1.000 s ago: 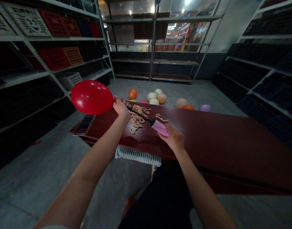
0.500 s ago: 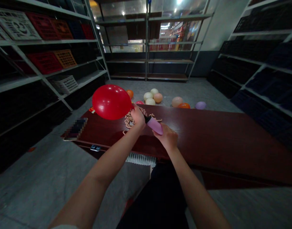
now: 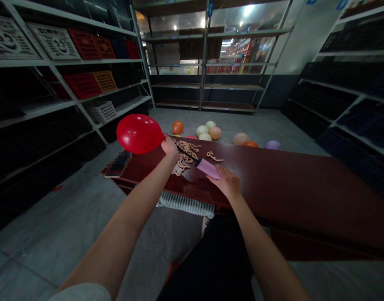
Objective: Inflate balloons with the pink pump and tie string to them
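A large red balloon (image 3: 139, 133) hangs in the air at the left end of the table, its neck at the fingers of my left hand (image 3: 169, 147). My left hand is closed round that neck, where the pump's tip seems to be; the exact fit is hidden. From there a thin black rod runs to the pink body of a hand pump (image 3: 208, 168). My right hand (image 3: 229, 182) is wrapped round the pump's lower end. Beneath the rod, a pile of curly beige pieces (image 3: 187, 151) lies on the tabletop, with a smaller bit (image 3: 214, 156) to its right.
The dark red table (image 3: 289, 184) stretches to the right. A blurred phone-like object (image 3: 118, 164) lies on its left corner. Several balloons (image 3: 215, 133) rest on the floor behind it. Shelves with crates (image 3: 85, 44) stand left, more shelving behind and right.
My hands have moved apart, and more of the black rod shows between them. The balloon has shifted left relative to the table, uncovering more of the beige pile. The view has shifted too.
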Motion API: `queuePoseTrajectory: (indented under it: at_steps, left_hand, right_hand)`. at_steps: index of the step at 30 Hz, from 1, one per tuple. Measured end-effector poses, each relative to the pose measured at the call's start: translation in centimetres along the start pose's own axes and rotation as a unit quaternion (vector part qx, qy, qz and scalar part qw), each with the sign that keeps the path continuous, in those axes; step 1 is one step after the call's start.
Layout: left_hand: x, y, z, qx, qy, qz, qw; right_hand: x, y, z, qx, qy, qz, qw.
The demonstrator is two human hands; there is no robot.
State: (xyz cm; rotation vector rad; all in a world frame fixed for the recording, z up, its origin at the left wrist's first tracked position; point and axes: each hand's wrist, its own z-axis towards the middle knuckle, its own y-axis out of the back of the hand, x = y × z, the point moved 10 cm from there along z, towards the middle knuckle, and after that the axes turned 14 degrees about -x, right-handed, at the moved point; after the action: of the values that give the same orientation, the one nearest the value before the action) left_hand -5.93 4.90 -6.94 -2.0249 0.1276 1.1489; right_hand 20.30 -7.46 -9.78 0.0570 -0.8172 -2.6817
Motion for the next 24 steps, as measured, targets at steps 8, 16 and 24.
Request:
queuePoseTrajectory:
  at_steps: [8, 16, 24]
  left_hand:
    - [-5.5, 0.4, 1.6, 0.003, -0.025, -0.033, 0.999]
    - [-2.2, -1.6, -1.8, 0.015, -0.036, -0.066, 0.997]
    - [5.0, -3.1, -7.5, 0.074, 0.006, -0.044, 0.996]
  right_hand:
    - [0.4, -0.3, -0.1, 0.014, 0.008, 0.010, 1.000]
    - [-1.6, 0.2, -0.1, -0.014, -0.043, -0.009, 0.999]
    - [-2.4, -0.4, -0.2, -0.002, -0.082, -0.029, 0.996]
